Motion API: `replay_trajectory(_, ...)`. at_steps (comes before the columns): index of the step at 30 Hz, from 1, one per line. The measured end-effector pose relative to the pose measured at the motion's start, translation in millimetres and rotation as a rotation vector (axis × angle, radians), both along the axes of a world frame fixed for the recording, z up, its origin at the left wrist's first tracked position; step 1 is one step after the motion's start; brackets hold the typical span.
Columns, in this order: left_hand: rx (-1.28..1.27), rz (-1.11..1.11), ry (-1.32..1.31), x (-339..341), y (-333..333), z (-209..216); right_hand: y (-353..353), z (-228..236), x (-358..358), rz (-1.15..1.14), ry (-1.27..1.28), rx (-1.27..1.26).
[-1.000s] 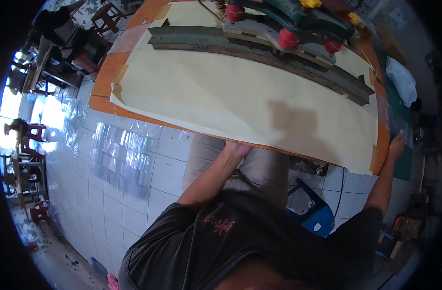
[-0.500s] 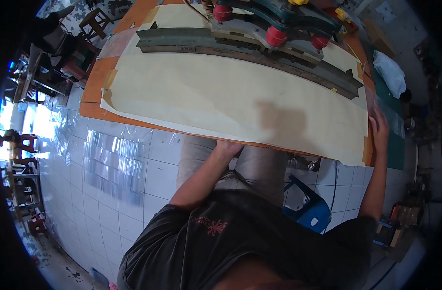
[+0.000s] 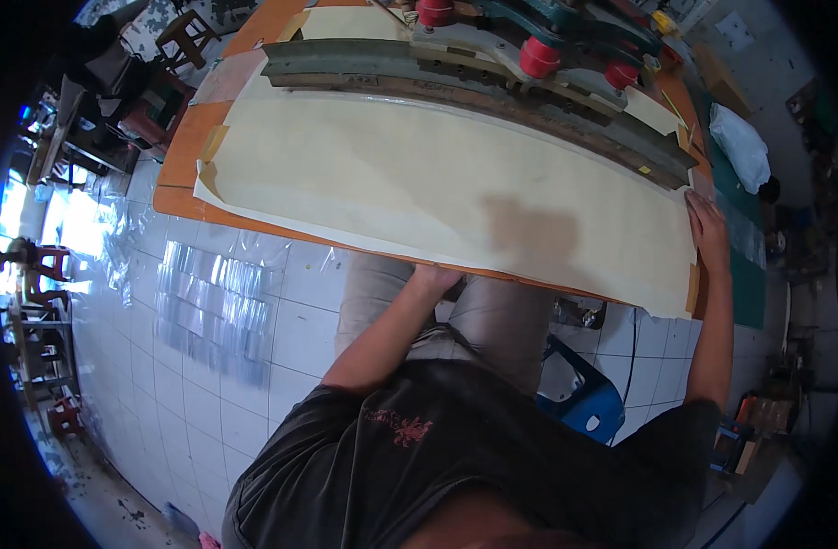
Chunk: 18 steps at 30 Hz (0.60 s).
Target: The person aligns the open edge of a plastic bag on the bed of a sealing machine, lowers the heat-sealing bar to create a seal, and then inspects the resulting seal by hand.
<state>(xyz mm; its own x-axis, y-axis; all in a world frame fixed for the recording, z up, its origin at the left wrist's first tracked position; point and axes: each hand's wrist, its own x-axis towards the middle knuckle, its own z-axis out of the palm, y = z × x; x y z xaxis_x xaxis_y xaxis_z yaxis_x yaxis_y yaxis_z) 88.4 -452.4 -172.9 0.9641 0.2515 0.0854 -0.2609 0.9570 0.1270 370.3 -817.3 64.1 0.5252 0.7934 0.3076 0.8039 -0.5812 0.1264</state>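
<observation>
A large cream sheet (image 3: 391,183) covers the wooden table (image 3: 176,174) in front of me, its near left corner curling up. Across its far part runs a long dark metal bar (image 3: 492,105), joined to a green machine frame with red knobs (image 3: 540,57). A shiny clear strip (image 3: 364,97) shows along the bar's front edge. My left hand (image 3: 437,278) is at the table's near edge above my lap, its fingers hidden beneath the edge. At the sheet's right edge, close to the bar's right end, my right hand (image 3: 709,233) rests with fingers stretched out.
Clear plastic pieces (image 3: 213,297) lie in rows on the tiled floor at left. A blue plastic stool (image 3: 579,393) stands beside my right leg. On a green surface (image 3: 744,265) right of the table sits a white plastic bag (image 3: 739,146). Stools (image 3: 185,41) stand at far left.
My right hand has shifted inward and away from me, from the table's right side onto the sheet's edge near the bar's end. The clear strip along the bar shows more. My left hand stays put.
</observation>
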Motion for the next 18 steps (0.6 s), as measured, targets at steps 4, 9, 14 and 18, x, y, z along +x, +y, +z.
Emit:
replay_trajectory(4, 0.019, 0.033, 0.037, 2.1, 4.0, -25.8, 1.9, -5.3, 10.3, -0.053, -0.1, -0.034)
replay_trajectory(9, -0.036, -0.056, 0.058, 7.3, 2.7, 1.7, 4.5, -9.1, 11.4, -0.109, -0.218, -0.023)
replay_trajectory(14, 0.031, -0.035, -0.03, -1.3, 6.0, 30.4, 5.8, -3.5, -5.1, -0.074, -0.321, -0.025)
replay_trajectory(18, -0.022, -0.051, 0.009, 0.3, 5.0, 24.5, -19.0, -4.0, -18.4, -0.108, -0.404, -0.096)
